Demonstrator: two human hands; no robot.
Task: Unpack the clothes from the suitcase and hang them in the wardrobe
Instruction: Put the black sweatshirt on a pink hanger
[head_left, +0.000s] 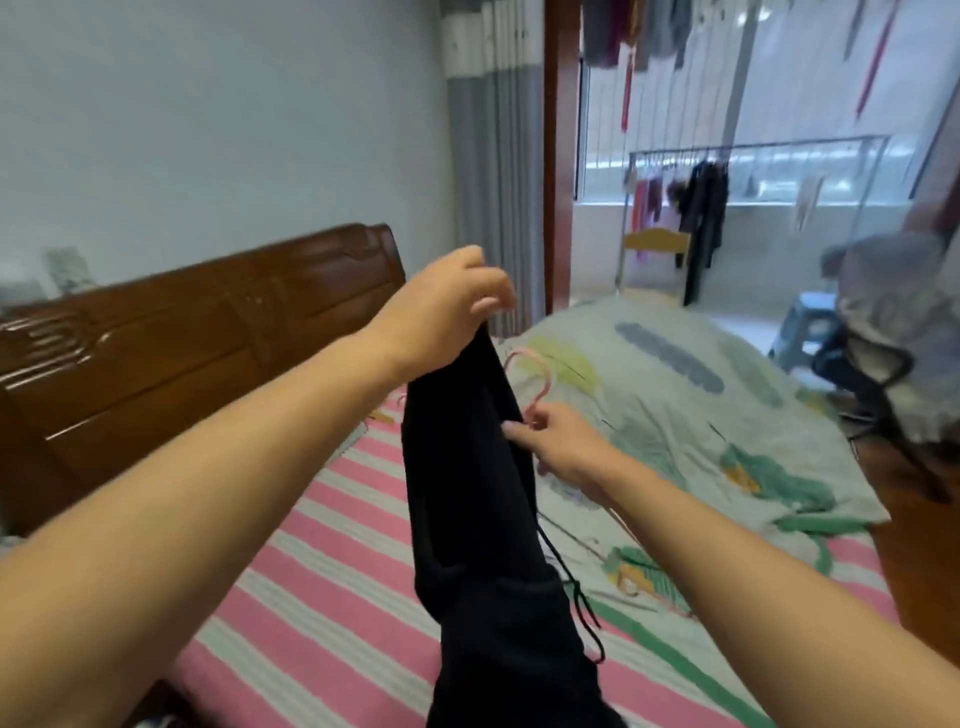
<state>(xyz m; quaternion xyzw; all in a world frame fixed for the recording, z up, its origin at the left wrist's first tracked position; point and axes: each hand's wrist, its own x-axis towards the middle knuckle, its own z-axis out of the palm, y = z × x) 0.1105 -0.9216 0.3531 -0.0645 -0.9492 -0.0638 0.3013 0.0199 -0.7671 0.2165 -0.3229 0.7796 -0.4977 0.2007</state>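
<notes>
Here we see a black garment (483, 519), apparently drawstring trousers, held up in the air above the bed (322, 613), its lower part hanging down toward the bottom edge of the view. A thin black cord (576, 597) dangles from its right side. The left hand (447, 306), raised highest, pinches the garment's top end between curled fingers. The right hand (561, 441), lower and just beside the cloth, has its fingers curled round the base of a pink hanger (535, 379), whose hook rises between the two hands; its thumb touches the edge of the black fabric. We cannot tell whether the hanger's arms are inside the garment.

Beneath, the bed carries a sheet striped in pink, white and pale green, and a light quilt (675, 415) with a green and yellow print lies over its far half. A carved brown headboard (182, 332) stands at the left against a pale wall. Beyond the bed, grey curtains (483, 182) flank a wooden door frame, and behind it a metal clothes rack (753, 156) bears dark and purple clothing.
</notes>
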